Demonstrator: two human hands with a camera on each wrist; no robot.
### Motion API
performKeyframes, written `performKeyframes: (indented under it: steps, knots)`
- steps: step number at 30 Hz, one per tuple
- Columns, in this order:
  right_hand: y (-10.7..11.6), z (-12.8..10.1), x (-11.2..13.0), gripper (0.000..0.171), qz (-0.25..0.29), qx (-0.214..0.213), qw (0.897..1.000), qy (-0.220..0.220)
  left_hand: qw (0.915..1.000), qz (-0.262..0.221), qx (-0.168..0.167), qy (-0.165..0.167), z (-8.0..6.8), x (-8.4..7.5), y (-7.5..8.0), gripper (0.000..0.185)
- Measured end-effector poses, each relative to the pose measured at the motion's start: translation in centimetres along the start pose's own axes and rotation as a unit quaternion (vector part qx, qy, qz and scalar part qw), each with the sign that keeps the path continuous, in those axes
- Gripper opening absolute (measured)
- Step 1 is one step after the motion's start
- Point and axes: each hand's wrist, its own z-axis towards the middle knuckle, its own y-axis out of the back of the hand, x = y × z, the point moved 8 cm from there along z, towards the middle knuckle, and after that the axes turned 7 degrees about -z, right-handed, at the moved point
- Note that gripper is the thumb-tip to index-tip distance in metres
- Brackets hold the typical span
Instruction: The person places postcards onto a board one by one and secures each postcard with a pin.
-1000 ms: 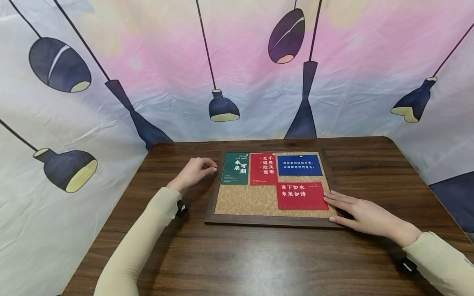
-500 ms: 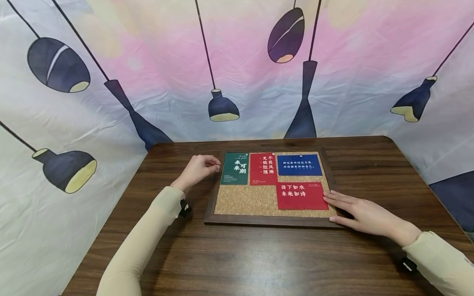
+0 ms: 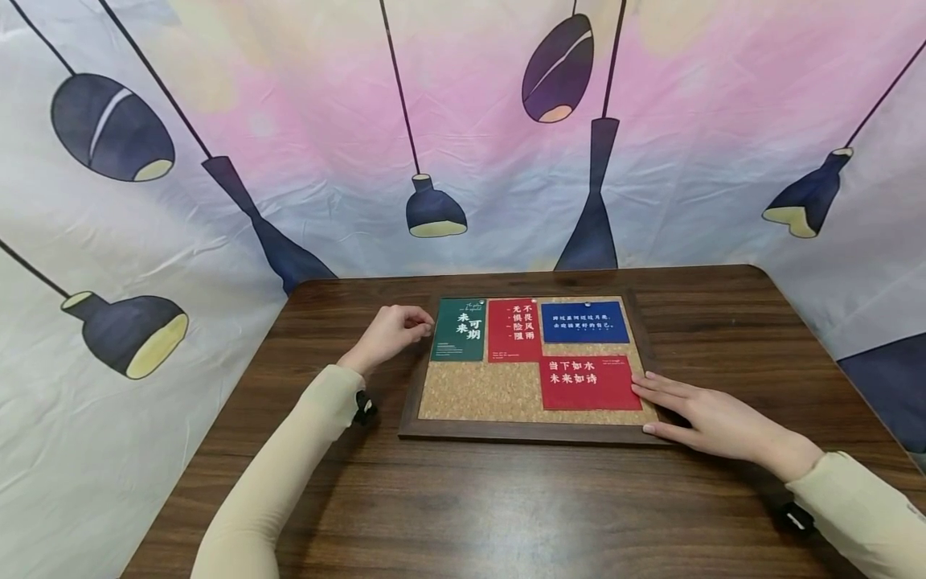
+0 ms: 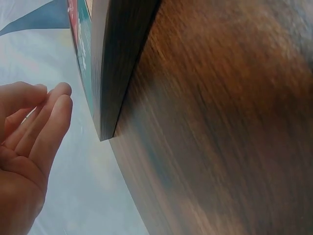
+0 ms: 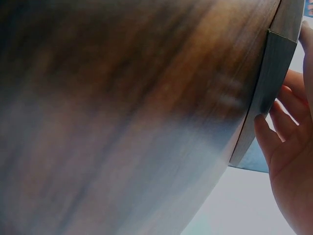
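Observation:
A cork board in a dark wood frame lies on the table. My left hand hovers at the frame's left side, fingertips overlapping the edge of the green card in the head view. In the left wrist view, this hand has its fingers lightly bent, the thumb near them, and no object shows between them. My right hand rests with extended fingers on the board's right edge, fingertips at the lower red card. Seen from the right wrist, its fingers lie along the frame's side.
An upper red card and a blue card are also on the board, each with a small pin at its top. The brown wooden table meets a cloth backdrop printed with lamps.
My left hand has moved slightly right and come close over the green card's left edge. The right hand and the board have stayed in place.

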Motion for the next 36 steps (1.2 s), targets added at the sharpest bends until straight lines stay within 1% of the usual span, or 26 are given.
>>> performKeyframes:
  steps: [8,16,22,28,32,36]
  knots:
    - [0.01,-0.07,-0.14,0.057,-0.003,-0.003,1.0,0.002,0.9998,-0.013,0.002,0.013,0.01,-0.2,0.03,0.015]
    - [-0.16,0.07,-0.27,0.059,-0.001,0.004,1.0,-0.002,0.9997,0.001,0.015,0.021,0.17,-0.02,-0.05,0.02]
    - [-0.17,0.03,-0.27,0.059,-0.002,0.003,1.0,-0.001,0.9996,0.006,0.025,0.014,0.35,-0.05,-0.28,0.023]
    - [-0.23,0.04,-0.27,0.06,-0.002,0.002,1.0,-0.001,0.9998,0.012,0.014,0.006,0.18,-0.53,-0.13,0.024]
    - [-0.22,0.01,-0.25,0.059,0.001,0.001,1.0,-0.002,1.0,0.004,0.008,0.003,0.11,-0.74,-0.11,0.024]
    - [-0.19,0.02,-0.17,0.059,0.004,0.003,1.0,-0.002,1.0,-0.008,0.004,-0.002,0.02,-0.68,-0.24,0.03]
